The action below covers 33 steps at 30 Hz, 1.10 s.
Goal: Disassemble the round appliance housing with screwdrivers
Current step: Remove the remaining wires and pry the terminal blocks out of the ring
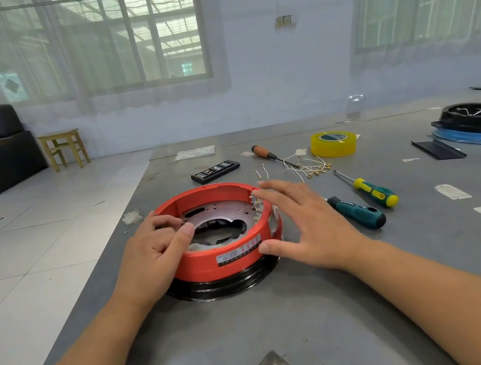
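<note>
Centrally on the grey tabletop point(333, 310): round red appliance housing point(211, 260), open side up, seated on a black base ring point(227, 284). Left hand point(149, 255): fingers curled over the near-left rim, grip closed on it. Right hand point(306, 222): fingers spread and straight, thumb touching the housing's right wall. Just right: green-handled screwdriver point(357, 212), yellow-green screwdriver point(371, 189). Beyond: wooden-handled screwdriver point(266, 154), yellow tape roll point(333, 143).
</note>
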{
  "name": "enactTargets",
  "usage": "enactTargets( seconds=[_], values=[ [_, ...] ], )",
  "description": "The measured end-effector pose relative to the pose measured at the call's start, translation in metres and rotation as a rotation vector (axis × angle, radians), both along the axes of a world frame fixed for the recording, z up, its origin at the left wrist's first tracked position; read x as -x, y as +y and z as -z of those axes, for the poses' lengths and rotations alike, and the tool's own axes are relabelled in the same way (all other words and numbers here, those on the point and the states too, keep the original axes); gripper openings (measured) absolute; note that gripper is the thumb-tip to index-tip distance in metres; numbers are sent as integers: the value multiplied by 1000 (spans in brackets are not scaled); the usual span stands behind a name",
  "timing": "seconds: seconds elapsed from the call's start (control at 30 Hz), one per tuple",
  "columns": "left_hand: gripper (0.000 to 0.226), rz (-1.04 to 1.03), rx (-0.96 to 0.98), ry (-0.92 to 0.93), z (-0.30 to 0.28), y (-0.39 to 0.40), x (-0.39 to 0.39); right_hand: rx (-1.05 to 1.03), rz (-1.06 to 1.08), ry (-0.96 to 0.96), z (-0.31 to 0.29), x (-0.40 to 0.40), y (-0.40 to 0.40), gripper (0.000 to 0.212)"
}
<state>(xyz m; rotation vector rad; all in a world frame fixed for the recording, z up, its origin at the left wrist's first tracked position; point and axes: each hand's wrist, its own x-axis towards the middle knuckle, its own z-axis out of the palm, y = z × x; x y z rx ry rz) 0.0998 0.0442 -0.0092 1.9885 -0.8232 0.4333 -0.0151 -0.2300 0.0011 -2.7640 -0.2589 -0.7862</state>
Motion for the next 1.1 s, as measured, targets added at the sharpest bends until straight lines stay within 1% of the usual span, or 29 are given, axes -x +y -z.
enactTargets(
  seconds=[0.07, 0.13, 0.23, 0.33, 0.43, 0.5, 0.6, 0.7, 0.8, 0.93, 1.1],
  values=[
    [64, 47, 25, 74, -1, 4, -4, -4, -42, 127, 3, -1, -11, 82],
    [53, 50, 8, 61, -2, 3, -3, -64, -79, 163, 6, -3, -13, 75],
    [46, -51, -10, -34, 0, -2, -2, -91, -45, 116, 6, -4, -7, 70],
    [49, -163, -20, -167, -1, -9, 4, -43, 75, 36, 7, -4, 8, 76],
    [47, -135, -116, -317, -2, -27, 23, -16, 186, -29, 12, -5, 33, 83],
    [42, -109, -151, -337, -1, -39, 36, -7, 202, -64, 15, -8, 43, 85],
    [46, -134, -141, -285, 1, -44, 41, -6, 126, -48, 13, -7, 36, 83],
    [46, -120, -119, -257, 1, -40, 37, -17, 9, 18, 11, -4, 17, 68],
    [42, -120, -135, -290, 2, -40, 37, -39, -36, 17, 11, -5, 13, 55],
    [42, -180, -171, -333, 2, -41, 38, -52, -40, -23, 13, -6, 19, 54],
    [40, -192, -210, -399, 3, -41, 39, -29, -51, 9, 11, -3, 17, 55]
  ],
)
